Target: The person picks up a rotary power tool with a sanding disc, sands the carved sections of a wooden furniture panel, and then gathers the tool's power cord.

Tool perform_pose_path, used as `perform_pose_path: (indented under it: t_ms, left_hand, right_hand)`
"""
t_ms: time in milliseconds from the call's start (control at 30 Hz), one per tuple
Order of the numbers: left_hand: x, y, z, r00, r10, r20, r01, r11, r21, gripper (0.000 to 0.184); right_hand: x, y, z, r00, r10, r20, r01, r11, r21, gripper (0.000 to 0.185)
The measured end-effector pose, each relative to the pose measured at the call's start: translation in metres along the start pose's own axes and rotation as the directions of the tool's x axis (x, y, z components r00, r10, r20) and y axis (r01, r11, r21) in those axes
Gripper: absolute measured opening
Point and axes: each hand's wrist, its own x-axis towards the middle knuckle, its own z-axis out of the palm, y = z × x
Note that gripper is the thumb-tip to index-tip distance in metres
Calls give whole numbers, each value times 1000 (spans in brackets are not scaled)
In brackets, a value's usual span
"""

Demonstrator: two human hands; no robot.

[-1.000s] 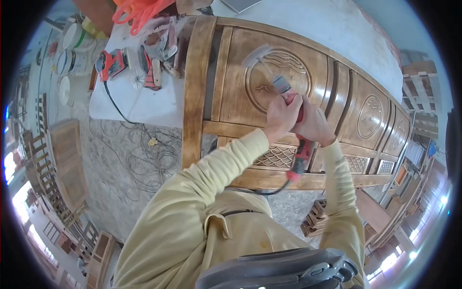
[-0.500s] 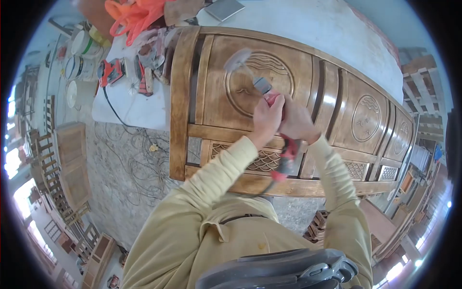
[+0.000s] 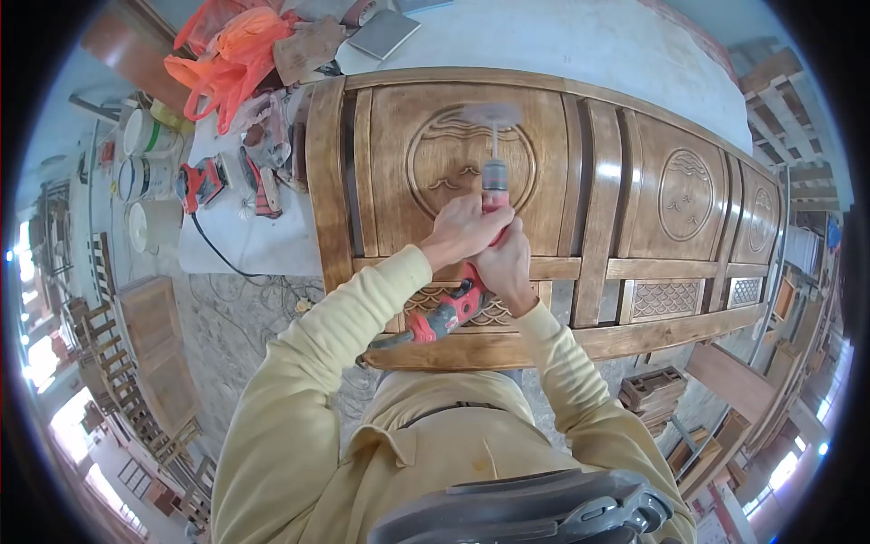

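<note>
My left hand and my right hand are both wrapped round a red and grey power tool, close together near its front. A thin shaft runs forward from the tool's grey collar to a pale round head, blurred by motion. That head is over the upper part of the carved circle on the brown wooden panel. The tool's rear end points down to the left, with a dark cable coming out of it. Wavy lines and small bird-like marks are carved inside the circle.
The panel lies on a white-covered table. To the left are a red sander, another red tool, an orange plastic bag and a grey flat pad. Cables lie on the floor; stacked wood stands at lower right.
The tool's head has shifted right across the carved circle, and the tool's rear end has swung left. Both hands have moved with it, still gripping. The view has shifted too.
</note>
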Motion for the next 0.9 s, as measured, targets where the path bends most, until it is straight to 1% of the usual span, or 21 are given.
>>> perform_pose_path:
  t_ms: [33,67,100,167,200,267,300,367,400,433,500,533,600,633,700,733,767,800,833,867,900]
  left_hand:
    - [-2,-7,5,998,36,42,-36,999,2,60]
    - [-17,-4,-6,992,-75,103,85,992,-95,60]
    - [-25,1,-8,991,-74,108,84,992,-96,60]
    - [-38,5,-7,980,-193,-56,185,975,-124,57]
    - [-31,4,-6,980,-188,-59,180,976,-126,57]
    - [-19,3,0,999,-29,40,31,998,-57,49]
    - [-22,1,-2,999,-24,43,27,998,-63,49]
    - [-37,-7,-10,992,-124,-28,117,977,-179,52]
    - [-35,-19,0,978,-169,-122,136,960,-245,53]
    - [-29,-23,3,980,-161,-119,128,961,-244,53]
    - [-21,-2,-6,994,-21,107,34,992,-119,59]
    - [-12,4,-1,990,2,143,-10,998,58,60]
    - [-10,15,-3,991,35,129,-36,999,2,60]
    - [-8,17,-7,990,71,118,-67,997,-44,60]
    - [9,0,-4,994,-20,109,22,999,-23,60]
    - [15,-7,2,998,-64,5,64,986,-151,58]
    - [18,-11,8,988,-121,-94,90,955,-281,57]
    - [17,-8,16,982,-91,-167,15,913,-407,44]
    - [20,-10,34,978,-110,-175,28,909,-416,44]
    - [23,-15,61,943,-156,-293,-49,808,-587,35]
    - [24,-13,82,891,-220,-396,-153,677,-720,27]
  right_hand:
    - [-6,1,-2,998,-16,68,19,999,-36,79]
    - [-10,1,-5,990,-30,137,40,997,-70,79]
    - [-10,-1,-8,991,-26,135,36,997,-72,79]
    - [-13,-8,-12,964,-73,254,90,994,-57,81]
    - [-13,-9,-9,965,-77,252,95,994,-59,81]
    - [-24,-9,-3,997,59,51,-60,998,26,84]
    - [-22,-11,-5,997,59,47,-60,998,19,84]
    - [-19,-17,-8,970,-73,231,97,991,-95,84]
    - [-14,-18,-8,955,-33,295,66,993,-100,83]
    - [-16,-15,-6,957,-34,286,66,993,-102,83]
    - [-22,-4,0,990,114,88,-117,992,36,76]
    - [-25,-1,0,990,112,90,-115,993,30,76]
    - [-24,1,-3,994,89,-66,-81,991,110,76]
    - [-18,-2,-5,996,75,-41,-70,992,103,76]
    - [2,-13,-11,998,21,59,-20,1000,-14,76]
    - [22,-5,-15,981,-21,191,35,997,-70,75]
    - [33,-13,-23,968,-97,231,128,984,-123,76]
    - [41,-25,-34,946,-168,277,220,960,-171,79]
    - [52,-27,-44,911,-190,366,283,933,-221,79]
    - [60,-29,-57,870,-204,449,347,900,-264,79]
    - [64,-35,-72,864,-203,461,352,898,-265,79]
